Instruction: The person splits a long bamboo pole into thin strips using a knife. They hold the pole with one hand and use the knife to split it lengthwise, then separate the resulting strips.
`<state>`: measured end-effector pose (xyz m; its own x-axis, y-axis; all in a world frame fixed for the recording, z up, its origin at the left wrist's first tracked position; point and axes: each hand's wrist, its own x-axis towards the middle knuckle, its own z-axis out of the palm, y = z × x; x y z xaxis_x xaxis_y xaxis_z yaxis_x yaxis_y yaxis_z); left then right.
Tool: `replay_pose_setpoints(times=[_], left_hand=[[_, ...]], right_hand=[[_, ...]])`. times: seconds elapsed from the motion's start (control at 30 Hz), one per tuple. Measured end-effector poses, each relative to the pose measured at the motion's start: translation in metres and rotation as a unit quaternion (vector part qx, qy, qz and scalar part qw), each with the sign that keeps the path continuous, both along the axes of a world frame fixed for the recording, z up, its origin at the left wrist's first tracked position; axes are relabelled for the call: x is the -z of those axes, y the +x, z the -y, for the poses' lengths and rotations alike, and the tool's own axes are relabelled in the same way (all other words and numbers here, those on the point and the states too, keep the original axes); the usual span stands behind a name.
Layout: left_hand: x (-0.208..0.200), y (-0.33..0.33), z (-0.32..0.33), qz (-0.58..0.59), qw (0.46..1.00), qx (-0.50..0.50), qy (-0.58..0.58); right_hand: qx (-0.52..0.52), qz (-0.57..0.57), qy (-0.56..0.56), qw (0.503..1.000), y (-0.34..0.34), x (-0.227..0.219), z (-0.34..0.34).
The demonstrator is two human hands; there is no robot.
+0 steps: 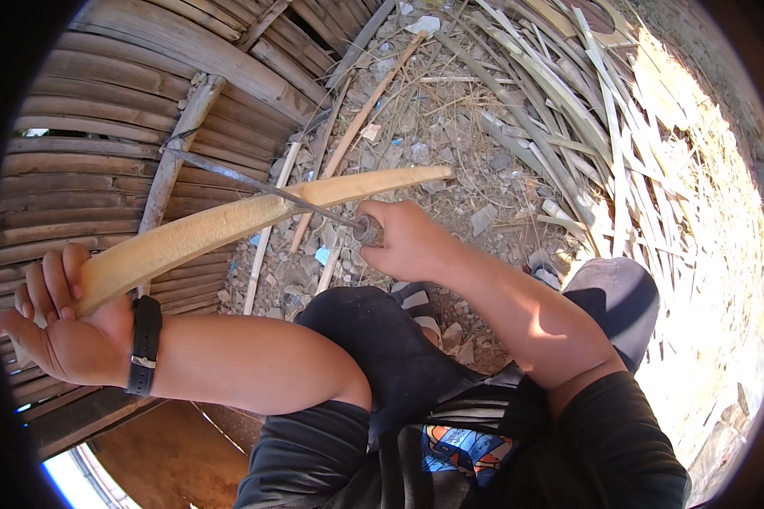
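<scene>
My left hand [64, 318], with a black watch on its wrist, is closed around the wide end of a pale yellow split-bamboo strip [199, 225]. The strip slants up to the right, and its narrower tip points away past my right hand. In my right hand [407, 242] is the round handle of a long-bladed knife [229, 172]. Seen nearly edge-on, its thin grey blade runs up and left across the strip. Blade and strip appear to meet near the strip's middle; exact contact is hard to tell.
At the left stands a bamboo-slat wall [93, 110] with an upright pole [178, 153]. Rubble and dry shavings cover the ground [399, 127]. A pile of split bamboo strips [560, 110] lies at the right. Beyond my knees, several loose slats [348, 136] lie on the ground.
</scene>
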<state>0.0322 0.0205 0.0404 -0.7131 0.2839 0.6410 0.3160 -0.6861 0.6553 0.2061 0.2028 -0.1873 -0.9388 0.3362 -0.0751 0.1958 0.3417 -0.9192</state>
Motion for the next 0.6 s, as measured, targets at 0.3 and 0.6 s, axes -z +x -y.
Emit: replay_pose_setpoints(times=[0.3,0.6], left_hand=[[0.003,-0.010,0.007,0.012,0.999,0.026,0.018],[-0.002,-0.004,0.008,-0.005,0.995,0.096,0.015]], right_hand=[[-0.014,-0.004,0.048,0.999,0.014,-0.035,-0.009],[0.022,0.079,0.078,0.994,0.013,0.011,-0.046]])
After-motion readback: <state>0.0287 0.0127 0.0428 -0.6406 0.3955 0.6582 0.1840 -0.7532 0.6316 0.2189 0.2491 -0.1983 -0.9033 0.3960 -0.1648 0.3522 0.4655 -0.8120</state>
